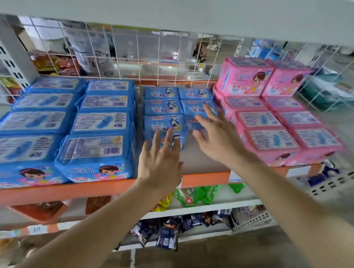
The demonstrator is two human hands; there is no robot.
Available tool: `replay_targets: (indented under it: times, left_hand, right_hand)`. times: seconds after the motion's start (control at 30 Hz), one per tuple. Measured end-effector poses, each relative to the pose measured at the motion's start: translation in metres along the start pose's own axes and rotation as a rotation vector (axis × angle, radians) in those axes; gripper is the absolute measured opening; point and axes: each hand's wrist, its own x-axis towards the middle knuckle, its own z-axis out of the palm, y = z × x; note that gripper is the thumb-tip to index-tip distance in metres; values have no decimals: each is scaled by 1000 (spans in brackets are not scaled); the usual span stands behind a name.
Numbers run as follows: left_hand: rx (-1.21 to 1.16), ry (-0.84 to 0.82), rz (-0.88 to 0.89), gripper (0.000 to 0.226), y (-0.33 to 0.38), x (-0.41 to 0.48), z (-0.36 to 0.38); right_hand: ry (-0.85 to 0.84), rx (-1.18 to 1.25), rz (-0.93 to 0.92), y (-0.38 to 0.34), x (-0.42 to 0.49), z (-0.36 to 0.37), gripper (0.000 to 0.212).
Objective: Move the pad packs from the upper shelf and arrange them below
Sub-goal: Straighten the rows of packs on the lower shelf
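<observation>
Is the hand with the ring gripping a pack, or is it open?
Open. The left hand has straight, spread fingers over the front small blue pack; nothing is curled round it.

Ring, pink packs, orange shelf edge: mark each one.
Ring (pixel 166 143): head view, on the band across a finger.
Pink packs (pixel 270 139): head view, on the top label of a front pack.
Shelf edge (pixel 73 192): head view, on the orange front strip.

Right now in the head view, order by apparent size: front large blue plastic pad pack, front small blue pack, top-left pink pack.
1. Front large blue plastic pad pack (nearest camera).
2. Top-left pink pad pack.
3. Front small blue pad pack.
</observation>
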Motion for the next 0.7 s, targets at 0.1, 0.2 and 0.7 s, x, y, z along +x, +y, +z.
replay_targets:
  times: [0.1, 0.2, 0.7]
  left_hand:
    - [-81, 172, 66, 57, -4, -8, -4]
    - [-118, 338, 120, 56, -12, -21, -2]
    - [69, 282, -310, 114, -190, -166, -33]
  right_hand:
    - [47, -8, -18, -5, -16, 1, 57]
    - [76, 23, 6, -8, -29, 2, 59]
    - [-251, 311, -206, -125, -57, 0, 108]
